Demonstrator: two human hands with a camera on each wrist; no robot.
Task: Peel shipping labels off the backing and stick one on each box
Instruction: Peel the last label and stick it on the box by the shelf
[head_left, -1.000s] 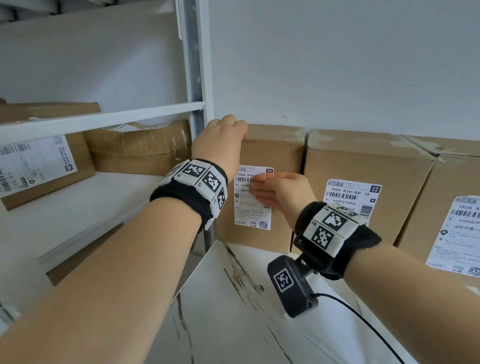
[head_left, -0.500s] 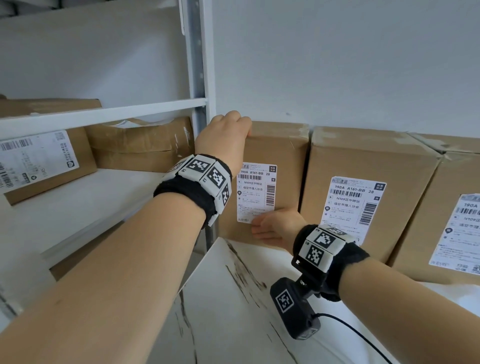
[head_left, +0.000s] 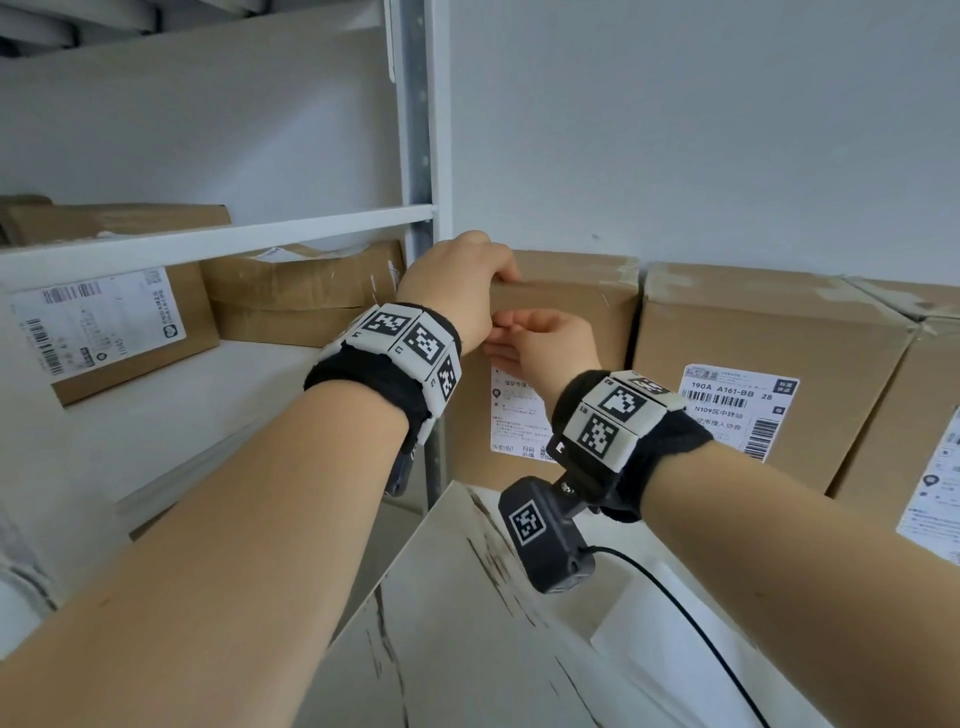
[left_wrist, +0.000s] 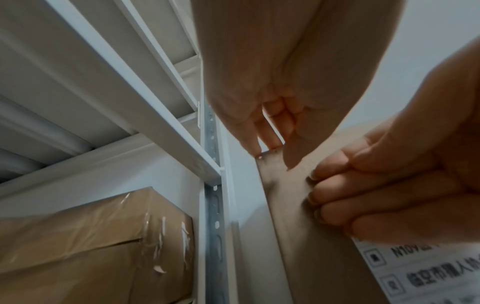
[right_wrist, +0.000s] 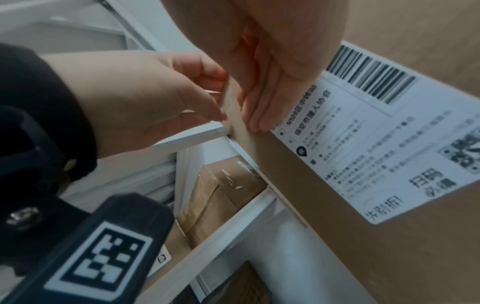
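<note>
A brown cardboard box (head_left: 571, 322) stands against the wall beside the rack post. My left hand (head_left: 462, 280) grips its top left corner, fingers curled over the top edge and thumb on the front, as the left wrist view shows (left_wrist: 272, 144). A white shipping label (head_left: 511, 421) is stuck on the box front. My right hand (head_left: 540, 345) lies with straight fingers flat on the label's upper part; in the right wrist view the fingertips (right_wrist: 259, 121) reach the label's (right_wrist: 376, 133) left corner. The hand hides the label's top.
A second labelled box (head_left: 769, 332) stands just to the right, and a third box (head_left: 935, 415) beyond it. The white metal rack (head_left: 415, 130) on the left holds more boxes (head_left: 301, 296). A white marbled tabletop (head_left: 467, 623) lies below the boxes.
My right hand slid from the label's middle down to its lower edge, then up to its top. The left hand kept its hold on the box corner.
</note>
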